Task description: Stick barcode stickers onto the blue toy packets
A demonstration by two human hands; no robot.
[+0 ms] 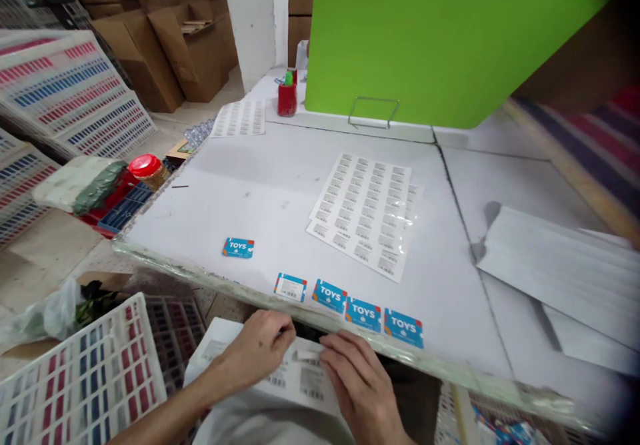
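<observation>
A white sheet of barcode labels [287,382] lies tilted across my lap, just under the table's front edge. My right hand [361,382] grips the sheet's right side, fingers bent over it. Near those fingertips, one label strip [307,355] looks partly lifted. Above the sheet's upper left part, my left hand [265,342] is closed with fingertips pinched together; whatever is between them is hidden. In front of my hands, a blue card with a white barcode sticker [290,288] lies on the table, beside several blue TOYS cards [330,296]. Another TOYS card [238,248] lies farther left.
More label sheets [363,212] overlap mid-table on the white tabletop [240,185]. White paper envelopes [565,272] lie right. A green panel [425,45] and a red holder [287,98] stand behind. Plastic crates [85,378] and cardboard boxes [187,52] are on the left.
</observation>
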